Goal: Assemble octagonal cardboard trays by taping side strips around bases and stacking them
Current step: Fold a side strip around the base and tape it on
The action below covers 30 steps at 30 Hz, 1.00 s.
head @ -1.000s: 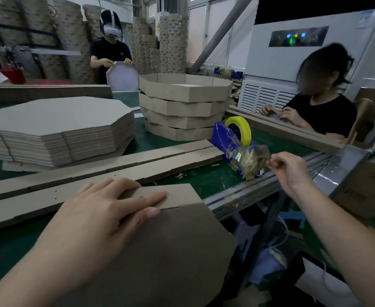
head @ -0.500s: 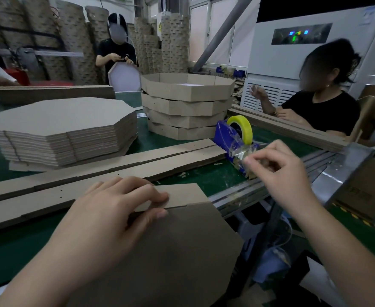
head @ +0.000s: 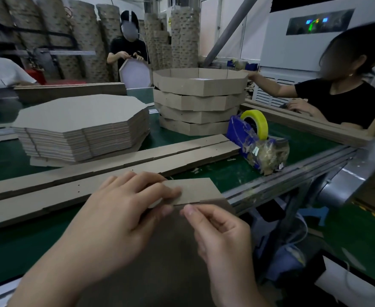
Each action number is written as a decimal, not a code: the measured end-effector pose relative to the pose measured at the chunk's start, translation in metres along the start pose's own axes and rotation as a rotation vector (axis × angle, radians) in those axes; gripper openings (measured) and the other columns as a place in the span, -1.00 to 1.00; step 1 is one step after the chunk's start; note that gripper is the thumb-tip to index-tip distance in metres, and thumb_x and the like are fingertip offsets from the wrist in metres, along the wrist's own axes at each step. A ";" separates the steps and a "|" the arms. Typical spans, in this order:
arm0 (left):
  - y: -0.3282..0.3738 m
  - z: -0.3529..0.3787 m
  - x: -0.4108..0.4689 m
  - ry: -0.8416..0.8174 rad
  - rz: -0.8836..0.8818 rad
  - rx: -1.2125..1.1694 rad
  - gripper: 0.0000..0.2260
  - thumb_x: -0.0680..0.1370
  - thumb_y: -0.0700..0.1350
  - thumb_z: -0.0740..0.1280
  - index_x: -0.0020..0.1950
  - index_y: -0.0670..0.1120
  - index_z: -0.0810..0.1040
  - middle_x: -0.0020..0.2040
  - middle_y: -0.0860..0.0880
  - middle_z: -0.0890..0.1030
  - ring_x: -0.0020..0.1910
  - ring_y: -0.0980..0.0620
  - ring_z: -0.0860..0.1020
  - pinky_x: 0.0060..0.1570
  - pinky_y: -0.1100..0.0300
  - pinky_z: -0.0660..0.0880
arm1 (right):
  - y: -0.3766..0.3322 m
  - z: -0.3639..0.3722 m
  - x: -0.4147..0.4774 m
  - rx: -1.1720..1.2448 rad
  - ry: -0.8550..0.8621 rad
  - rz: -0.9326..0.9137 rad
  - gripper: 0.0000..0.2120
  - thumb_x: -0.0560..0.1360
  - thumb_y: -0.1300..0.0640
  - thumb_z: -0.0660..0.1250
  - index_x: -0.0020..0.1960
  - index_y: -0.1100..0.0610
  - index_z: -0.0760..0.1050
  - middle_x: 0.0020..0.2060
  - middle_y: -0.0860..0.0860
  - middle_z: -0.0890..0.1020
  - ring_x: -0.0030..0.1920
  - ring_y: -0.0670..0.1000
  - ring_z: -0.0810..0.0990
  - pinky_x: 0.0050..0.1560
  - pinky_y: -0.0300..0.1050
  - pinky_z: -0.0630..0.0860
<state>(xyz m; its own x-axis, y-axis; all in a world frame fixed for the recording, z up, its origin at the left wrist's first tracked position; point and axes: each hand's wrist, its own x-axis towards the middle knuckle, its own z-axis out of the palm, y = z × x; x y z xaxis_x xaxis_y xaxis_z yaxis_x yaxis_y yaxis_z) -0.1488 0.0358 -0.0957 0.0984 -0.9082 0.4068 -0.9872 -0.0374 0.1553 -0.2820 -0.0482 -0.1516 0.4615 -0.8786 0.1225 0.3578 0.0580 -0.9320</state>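
Head view: strip-to-base seam sits between both hands, taping step in hand.

Landmark is the blue tape dispenser with yellow roll, at the right edge of the green worktop. Nearer than the dispenser and to its left, the brown octagonal cardboard base tilts toward the wearer and overhangs the worktop edge. The brown cardboard side strip lies along the base's far edge, its long axis left-right and its free end toward the dispenser. The left hand has its fingers clamped on the strip. The right hand is just nearside of the seam, thumb and forefinger pinched together; no tape can be made out between them. Likely next is a short press forward across the seam, and the right hand is nearer. There is open room dispenser-side, while the long loose cardboard strips crowd the far side.
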 end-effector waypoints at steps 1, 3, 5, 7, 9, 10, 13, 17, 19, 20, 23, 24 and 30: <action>0.000 0.000 0.000 -0.001 0.004 0.002 -0.64 0.54 0.15 0.09 0.16 0.12 0.60 0.12 0.13 0.57 0.10 0.01 0.55 -0.03 -0.04 0.52 | 0.000 0.002 -0.001 0.010 0.012 0.001 -0.90 0.39 0.19 0.45 -0.29 0.15 0.69 -0.63 -0.10 0.46 -0.59 -0.22 0.41 -0.54 -0.46 0.27; 0.000 0.001 -0.001 -0.001 0.009 0.006 -0.64 0.54 0.14 0.10 0.16 0.11 0.60 0.12 0.12 0.57 0.10 0.00 0.55 -0.03 -0.05 0.52 | -0.002 0.005 -0.002 0.019 0.038 0.009 -0.84 0.26 0.04 0.46 -0.31 0.15 0.69 -0.64 -0.10 0.46 -0.60 -0.22 0.40 -0.55 -0.47 0.26; 0.000 0.001 -0.001 0.001 0.014 0.012 -0.66 0.54 0.13 0.11 0.16 0.11 0.60 0.12 0.11 0.57 0.09 -0.01 0.56 -0.04 -0.05 0.52 | -0.004 0.007 -0.002 -0.004 0.069 0.020 -0.73 0.18 -0.06 0.44 -0.34 0.15 0.68 -0.66 -0.10 0.45 -0.61 -0.22 0.38 -0.55 -0.46 0.25; 0.000 0.002 -0.001 0.002 0.021 0.026 -0.66 0.54 0.12 0.11 0.16 0.11 0.60 0.13 0.11 0.57 0.09 0.00 0.56 -0.06 -0.03 0.52 | -0.006 0.008 -0.002 -0.045 0.095 0.039 -0.70 0.16 -0.10 0.43 -0.36 0.14 0.68 -0.67 -0.10 0.42 -0.62 -0.21 0.34 -0.56 -0.45 0.22; 0.000 0.002 -0.001 0.007 0.027 0.029 -0.66 0.54 0.12 0.12 0.15 0.11 0.60 0.13 0.10 0.57 0.09 0.00 0.55 -0.05 -0.01 0.52 | -0.008 0.010 -0.003 -0.052 0.110 0.083 -0.71 0.15 -0.11 0.43 -0.37 0.13 0.67 -0.68 -0.09 0.35 -0.63 -0.19 0.25 -0.59 -0.39 0.16; 0.000 0.002 -0.001 0.010 0.029 0.028 -0.67 0.54 0.12 0.12 0.15 0.11 0.60 0.13 0.11 0.57 0.09 0.00 0.55 -0.04 0.00 0.51 | -0.009 0.010 -0.003 -0.036 0.111 0.115 -0.72 0.14 -0.10 0.44 -0.39 0.13 0.66 -0.68 -0.07 0.32 -0.64 -0.17 0.21 -0.61 -0.37 0.13; 0.001 0.001 -0.002 0.032 0.022 0.002 -0.70 0.53 0.14 0.13 0.12 0.11 0.56 0.10 0.14 0.57 0.07 0.05 0.54 -0.05 0.03 0.51 | -0.011 0.010 -0.003 0.000 0.086 0.191 -0.77 0.22 -0.02 0.47 -0.43 0.15 0.64 -0.69 -0.02 0.26 -0.67 -0.14 0.15 -0.64 -0.35 0.09; 0.001 -0.001 -0.004 0.043 0.005 -0.058 -0.77 0.52 0.16 0.13 0.16 0.22 0.38 0.07 0.26 0.51 0.04 0.16 0.49 -0.07 0.12 0.48 | -0.012 0.003 -0.002 -0.071 0.011 0.225 -0.76 0.37 0.02 0.46 -0.40 0.13 0.66 -0.67 0.00 0.29 -0.65 -0.13 0.19 -0.62 -0.35 0.12; 0.000 -0.002 -0.005 0.002 0.026 -0.038 -0.74 0.55 0.13 0.10 0.19 0.27 0.44 0.13 0.22 0.52 0.10 0.10 0.51 -0.03 0.05 0.49 | -0.013 0.000 -0.002 -0.114 -0.046 0.228 -0.78 0.40 0.03 0.45 -0.35 0.14 0.67 -0.66 -0.01 0.32 -0.63 -0.14 0.23 -0.60 -0.38 0.16; -0.001 -0.002 -0.006 -0.011 0.029 -0.031 -0.72 0.56 0.12 0.08 0.20 0.28 0.48 0.14 0.18 0.52 0.11 0.06 0.51 -0.03 0.02 0.50 | -0.013 -0.002 -0.001 -0.118 -0.073 0.229 -0.80 0.40 0.06 0.45 -0.32 0.15 0.68 -0.66 -0.01 0.33 -0.63 -0.14 0.24 -0.59 -0.39 0.17; -0.002 -0.005 -0.007 -0.023 0.005 -0.059 -0.70 0.57 0.15 0.08 0.19 0.30 0.52 0.14 0.19 0.52 0.12 0.08 0.51 0.00 0.01 0.50 | -0.016 -0.003 -0.002 -0.099 -0.138 0.238 -0.89 0.34 0.08 0.47 -0.31 0.09 0.71 -0.67 -0.03 0.32 -0.64 -0.15 0.23 -0.60 -0.40 0.16; -0.002 -0.006 -0.007 -0.029 -0.007 -0.079 -0.69 0.56 0.17 0.08 0.20 0.30 0.52 0.15 0.21 0.52 0.14 0.09 0.51 0.01 0.00 0.49 | -0.016 -0.003 -0.002 -0.090 -0.154 0.239 -0.89 0.28 0.04 0.47 -0.32 0.07 0.71 -0.67 -0.03 0.31 -0.65 -0.15 0.22 -0.60 -0.39 0.15; 0.007 -0.009 -0.006 0.029 -0.128 -0.131 -0.66 0.50 0.27 0.09 0.11 0.34 0.59 0.16 0.17 0.60 0.15 0.10 0.55 0.11 -0.05 0.50 | -0.015 -0.003 -0.001 -0.086 -0.193 0.244 -0.75 0.13 -0.06 0.43 -0.32 0.08 0.70 -0.68 -0.04 0.31 -0.67 -0.16 0.21 -0.61 -0.36 0.14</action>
<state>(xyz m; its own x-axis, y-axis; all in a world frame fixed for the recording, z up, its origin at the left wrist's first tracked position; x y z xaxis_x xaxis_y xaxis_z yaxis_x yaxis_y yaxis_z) -0.1554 0.0451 -0.0888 0.2277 -0.8870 0.4016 -0.9416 -0.0956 0.3229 -0.2906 -0.0492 -0.1385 0.6736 -0.7372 -0.0535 0.1517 0.2087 -0.9661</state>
